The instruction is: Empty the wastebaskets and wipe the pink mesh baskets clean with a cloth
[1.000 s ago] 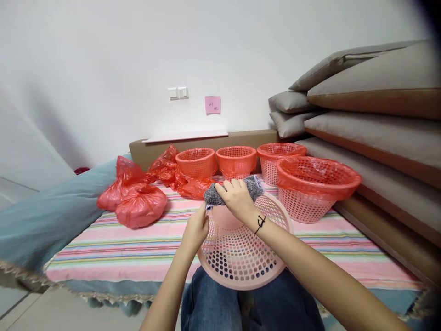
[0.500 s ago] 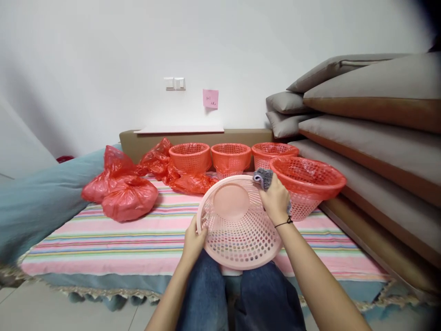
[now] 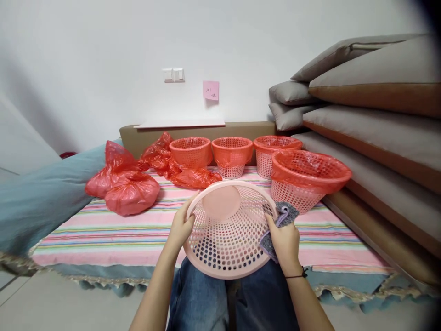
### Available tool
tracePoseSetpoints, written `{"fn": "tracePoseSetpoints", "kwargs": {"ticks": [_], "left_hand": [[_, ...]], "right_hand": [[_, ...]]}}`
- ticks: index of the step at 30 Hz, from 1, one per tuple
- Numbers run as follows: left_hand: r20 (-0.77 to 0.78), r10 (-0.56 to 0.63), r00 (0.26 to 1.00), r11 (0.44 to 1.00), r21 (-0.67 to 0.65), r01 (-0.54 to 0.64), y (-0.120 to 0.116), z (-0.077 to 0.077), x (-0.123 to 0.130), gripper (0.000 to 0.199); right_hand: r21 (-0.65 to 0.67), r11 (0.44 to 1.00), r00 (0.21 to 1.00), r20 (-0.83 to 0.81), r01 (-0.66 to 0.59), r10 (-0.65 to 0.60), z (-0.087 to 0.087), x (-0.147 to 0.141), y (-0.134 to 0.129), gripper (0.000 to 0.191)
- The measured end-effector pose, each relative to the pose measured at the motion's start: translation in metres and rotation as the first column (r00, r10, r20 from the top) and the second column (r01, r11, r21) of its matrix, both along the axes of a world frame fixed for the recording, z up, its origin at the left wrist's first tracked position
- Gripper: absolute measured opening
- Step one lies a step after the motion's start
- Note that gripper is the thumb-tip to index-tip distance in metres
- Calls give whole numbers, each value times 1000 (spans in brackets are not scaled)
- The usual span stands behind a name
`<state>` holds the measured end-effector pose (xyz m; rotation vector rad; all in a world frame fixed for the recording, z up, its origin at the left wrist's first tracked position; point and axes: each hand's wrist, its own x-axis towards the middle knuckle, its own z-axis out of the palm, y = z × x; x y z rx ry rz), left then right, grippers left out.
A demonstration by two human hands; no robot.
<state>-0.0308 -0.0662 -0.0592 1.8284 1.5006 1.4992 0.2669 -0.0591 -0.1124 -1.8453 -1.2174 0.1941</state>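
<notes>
A pale pink perforated basket [image 3: 225,230] is held tilted over my knees, its open mouth facing me. My left hand [image 3: 182,225] grips its left rim, thumb inside. At the right rim, my right hand [image 3: 284,236] is closed on a grey cloth [image 3: 287,215] with a purple edge, which folds around the rim and hangs down beside it. Behind stand several baskets lined with red plastic bags, among them the right front lined basket [image 3: 296,193], the middle one [image 3: 231,158] and the left one [image 3: 190,154].
Filled red bags [image 3: 132,195] lie at the left on the striped cloth [image 3: 138,234]. A loose red bag [image 3: 196,178] lies before the lined baskets. Grey cushions [image 3: 379,124] are stacked at the right. A pink note [image 3: 211,90] is on the wall.
My right hand and the grey cloth have moved down along the basket's right rim. My left hand and the basket have shifted slightly left, and the view has tilted a little.
</notes>
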Motion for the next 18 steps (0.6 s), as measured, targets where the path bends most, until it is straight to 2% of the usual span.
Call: {"fn": "tracePoseSetpoints", "kwargs": {"ticks": [4, 7, 10, 14, 18], "left_hand": [[-58, -71, 996, 996, -49, 68, 10, 9, 0, 64], [-55, -93, 994, 994, -67, 89, 12, 11, -3, 63], [-55, -121, 991, 991, -68, 117, 10, 12, -4, 63], [-48, -114, 992, 992, -56, 112, 10, 10, -5, 64], [-10, -81, 997, 994, -70, 80, 9, 6, -8, 64]], "right_hand": [[26, 1000, 999, 36, -6, 5, 6, 1, 3, 67], [163, 987, 992, 123, -16, -5, 25, -4, 15, 69], [305, 944, 959, 282, -124, 35, 49, -14, 30, 61], [365, 864, 843, 525, -346, 116, 84, -38, 44, 47], [284, 805, 693, 692, -520, 203, 110, -68, 44, 42]]}}
